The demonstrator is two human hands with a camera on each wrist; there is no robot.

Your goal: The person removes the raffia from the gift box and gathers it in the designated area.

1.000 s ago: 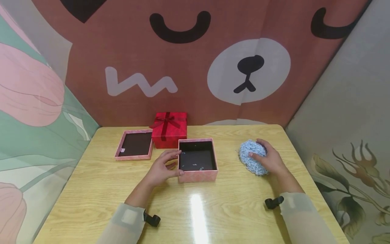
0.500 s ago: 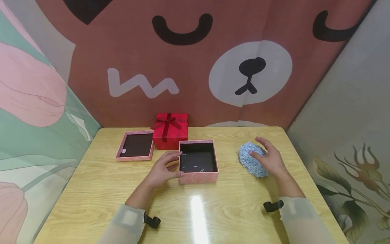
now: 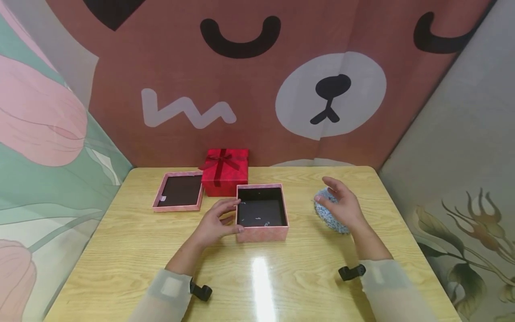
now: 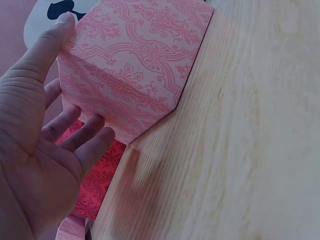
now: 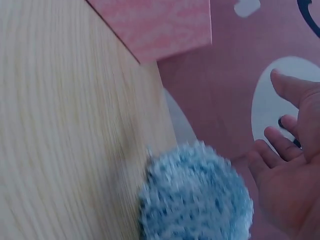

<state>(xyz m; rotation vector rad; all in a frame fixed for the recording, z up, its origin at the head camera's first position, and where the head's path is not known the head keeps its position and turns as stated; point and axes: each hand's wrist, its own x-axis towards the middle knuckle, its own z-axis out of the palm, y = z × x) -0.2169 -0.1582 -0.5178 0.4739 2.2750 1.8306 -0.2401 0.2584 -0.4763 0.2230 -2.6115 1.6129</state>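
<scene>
A pink patterned gift box (image 3: 262,234) stands without a lid, its dark inside holding a few small pale blue shreds. My left hand (image 3: 217,226) rests on its left side, with the thumb at the front corner and several fingertips against the wall. In the left wrist view these fingers (image 4: 92,132) look relaxed and fairly straight. A light blue, shaggy rounded clump (image 3: 327,217) lies on the table to the right. Above it my right hand (image 3: 342,203) hovers with spread fingers and nothing in it. In the right wrist view the clump (image 5: 197,195) is apart from that hand.
The pink box lid (image 3: 177,208), dark inside up, lies at the back left. Next to it stands a red gift box (image 3: 225,174) with a dark ribbon bow, behind the pink box. The wooden table (image 3: 120,259) meets a printed cloth wall (image 3: 249,147) at the back.
My right hand has let go of the blue clump, lifted off it and shifted left. The clump stays on the table. My left hand keeps its place on the pink box.
</scene>
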